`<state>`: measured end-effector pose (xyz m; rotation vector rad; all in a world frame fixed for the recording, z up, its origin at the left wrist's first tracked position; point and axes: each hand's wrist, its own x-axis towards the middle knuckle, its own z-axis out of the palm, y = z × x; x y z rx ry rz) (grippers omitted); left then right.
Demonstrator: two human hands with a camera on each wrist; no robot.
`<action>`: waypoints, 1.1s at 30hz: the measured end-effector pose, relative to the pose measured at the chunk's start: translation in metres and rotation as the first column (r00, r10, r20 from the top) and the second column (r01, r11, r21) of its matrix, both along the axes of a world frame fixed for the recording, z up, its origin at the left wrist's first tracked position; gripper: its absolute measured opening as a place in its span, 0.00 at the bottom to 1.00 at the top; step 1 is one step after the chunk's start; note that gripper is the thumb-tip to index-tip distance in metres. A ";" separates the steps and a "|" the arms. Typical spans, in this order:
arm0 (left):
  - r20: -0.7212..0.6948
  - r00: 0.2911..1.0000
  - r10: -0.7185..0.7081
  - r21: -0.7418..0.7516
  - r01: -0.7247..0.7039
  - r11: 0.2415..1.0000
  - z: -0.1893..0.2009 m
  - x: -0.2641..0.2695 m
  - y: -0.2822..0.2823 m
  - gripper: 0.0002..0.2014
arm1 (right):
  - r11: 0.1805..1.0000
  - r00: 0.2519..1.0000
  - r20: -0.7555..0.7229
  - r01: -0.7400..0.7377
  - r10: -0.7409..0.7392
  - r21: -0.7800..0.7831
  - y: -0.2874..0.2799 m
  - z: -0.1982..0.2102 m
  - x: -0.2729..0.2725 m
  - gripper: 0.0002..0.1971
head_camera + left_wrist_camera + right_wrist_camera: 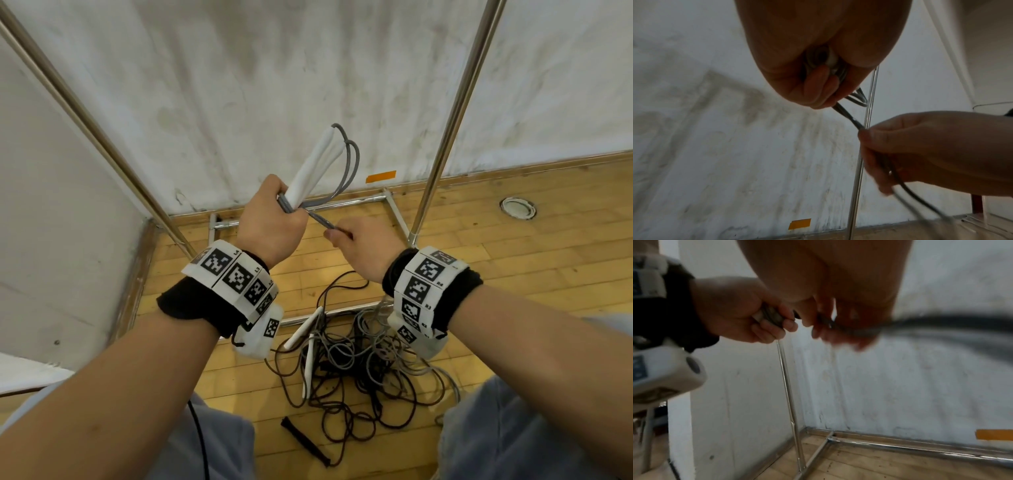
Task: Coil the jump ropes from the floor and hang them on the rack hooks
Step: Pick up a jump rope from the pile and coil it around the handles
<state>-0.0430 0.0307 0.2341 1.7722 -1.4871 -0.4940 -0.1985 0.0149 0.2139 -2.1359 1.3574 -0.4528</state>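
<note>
Wrapping the grey rope [347,164] round its white handles [313,169]

Our left hand [270,222] grips handles and coil; right hand [363,245], just beside it, pinches the free strand. We keep it taut, wraps tight against the left fist.

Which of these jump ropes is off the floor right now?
The grey rope with white handles: left hand grips it, right hand pulls its cord. The others lie tangled on the floor.

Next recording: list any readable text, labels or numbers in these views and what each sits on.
"L4" and "L3": left wristband, beside its square code tags.
"R4", "R3", "R2": right wristband, beside its tags.
Orange tape on the wall: no writing visible.
White rope handles: no print visible.
Blue label on the wrist camera housing: too blurred to read.
</note>
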 end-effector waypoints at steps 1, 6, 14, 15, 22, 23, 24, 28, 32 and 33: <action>0.013 1.000 0.006 0.003 -0.006 1.000 -0.002 0.000 -0.001 0.11 | 0.998 1.000 -0.022 0.008 -0.007 0.057 -0.001 0.000 0.000 0.14; 0.109 0.993 0.041 0.033 -0.045 0.998 -0.011 0.011 -0.005 0.10 | 0.979 0.996 0.087 -0.051 0.035 0.196 0.007 0.006 0.008 0.14; 0.425 0.897 -0.120 0.187 0.043 0.981 -0.036 0.005 -0.007 0.10 | 0.975 0.978 0.063 -0.203 0.198 0.086 0.019 0.019 0.013 0.18; 0.442 0.884 -0.153 0.204 0.067 0.977 -0.037 0.003 -0.006 0.09 | 0.971 0.975 0.074 -0.216 0.209 0.102 0.020 0.018 0.014 0.18; 0.520 0.830 -0.202 0.295 0.048 0.954 -0.042 0.003 -0.007 0.11 | 0.967 0.966 -0.057 -0.251 0.253 0.035 0.017 0.025 0.005 0.18; 0.522 0.829 -0.200 0.294 0.046 0.955 -0.043 0.004 -0.007 0.11 | 0.969 0.966 -0.084 -0.247 0.246 0.000 0.014 0.028 0.001 0.18; 0.530 0.824 -0.201 0.288 0.047 0.956 -0.044 0.004 -0.007 0.12 | 0.970 0.966 -0.103 -0.241 0.237 -0.031 0.010 0.031 -0.004 0.17; 0.633 0.739 -0.230 0.251 0.085 0.964 -0.045 0.001 -0.002 0.11 | 0.952 0.959 -0.205 -0.237 0.197 -0.192 -0.003 0.037 -0.017 0.14; 0.671 0.681 -0.292 0.207 0.205 0.957 -0.045 -0.006 0.004 0.12 | 0.915 0.950 -0.303 -0.181 0.068 -0.361 -0.017 0.043 -0.025 0.19; 0.665 0.684 -0.302 0.195 0.232 0.953 -0.044 -0.007 0.005 0.10 | 0.921 0.957 -0.287 -0.143 0.035 -0.362 -0.021 0.045 -0.028 0.20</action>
